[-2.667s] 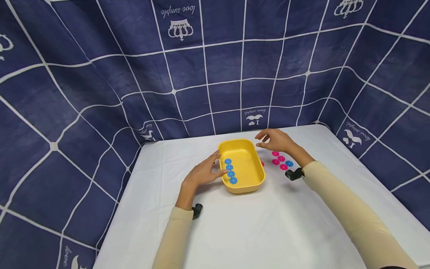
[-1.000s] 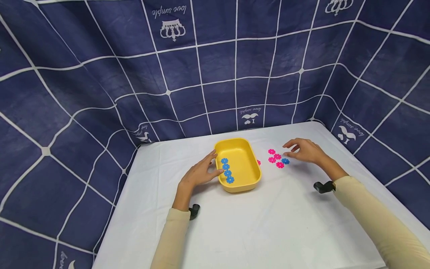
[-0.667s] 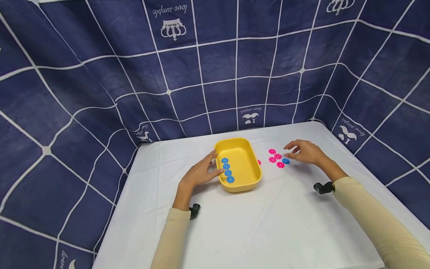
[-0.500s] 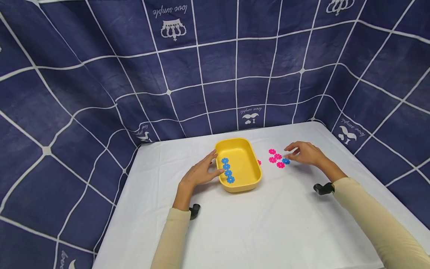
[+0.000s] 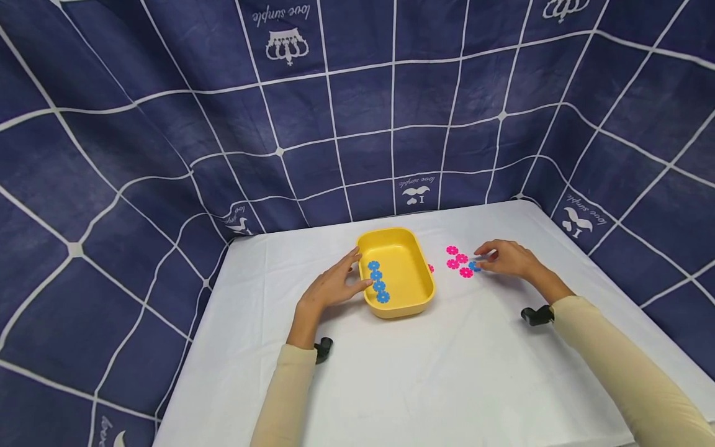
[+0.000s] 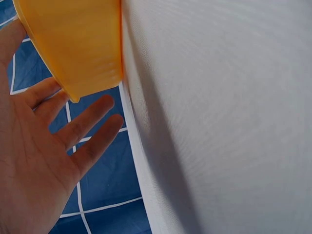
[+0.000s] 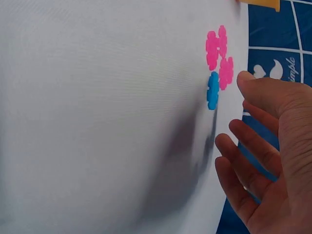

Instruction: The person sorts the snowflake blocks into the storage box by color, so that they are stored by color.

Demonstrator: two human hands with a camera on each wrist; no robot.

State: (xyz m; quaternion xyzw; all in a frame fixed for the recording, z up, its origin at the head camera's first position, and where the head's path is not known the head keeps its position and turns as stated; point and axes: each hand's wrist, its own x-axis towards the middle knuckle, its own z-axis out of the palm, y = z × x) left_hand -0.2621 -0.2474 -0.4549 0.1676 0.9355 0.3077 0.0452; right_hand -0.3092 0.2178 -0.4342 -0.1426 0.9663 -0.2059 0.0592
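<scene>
A yellow tray (image 5: 410, 279) sits mid-table with several blue flower discs (image 5: 378, 281) in a row along its left side. My left hand (image 5: 356, 274) lies flat against the tray's left wall, fingers straight; the left wrist view shows the palm (image 6: 39, 165) beside the tray (image 6: 73, 44). To the tray's right, pink flower discs (image 5: 458, 259) lie in a cluster with one blue disc (image 5: 473, 267). My right hand (image 5: 485, 261) hovers low with relaxed fingers, its tips right by that blue disc (image 7: 213, 90), holding nothing. The pink discs (image 7: 219, 51) lie just beyond.
The white table (image 5: 436, 372) is walled by a dark blue checked cloth (image 5: 357, 124) at the back and both sides. One more pink disc (image 5: 430, 269) peeks out behind the tray's right rim. Black wrist camera mounts (image 5: 536, 315) sit on both forearms.
My right hand left the tray's far rim, swung right and came down to the blue disc beside the pink ones. The left hand and tray stayed put.
</scene>
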